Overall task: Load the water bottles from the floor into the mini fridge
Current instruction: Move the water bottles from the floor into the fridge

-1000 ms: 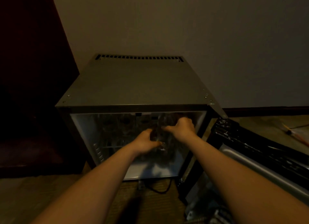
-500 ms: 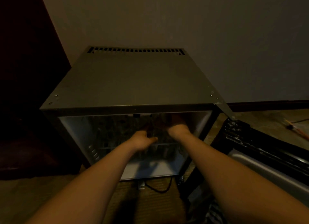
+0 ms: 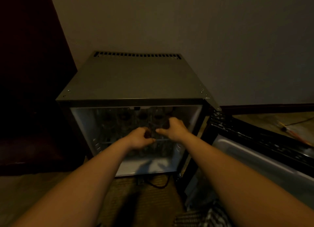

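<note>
The mini fridge (image 3: 136,80) stands open in front of me, its white inside dimly lit. Several clear water bottles (image 3: 124,118) with dark caps stand in a row on the upper wire shelf (image 3: 108,142). Both of my hands reach inside at the right half of that shelf. My left hand (image 3: 141,138) is curled low at the shelf's front edge. Just above and to the right, my right hand (image 3: 173,128) is curled too. Between them is a clear water bottle (image 3: 153,131), which both hands seem to grip. It is hard to make out in the dark.
The fridge door (image 3: 254,142) hangs open to the right, its inner side facing up. Dark furniture (image 3: 30,91) stands close on the left. A black cable (image 3: 158,184) lies on the carpet under the fridge front. An orange item (image 3: 292,131) lies on the floor at right.
Both hands stayed together at the upper shelf. They pushed deeper into the fridge half a second ago and now sit slightly further out. My head view shifted a little.
</note>
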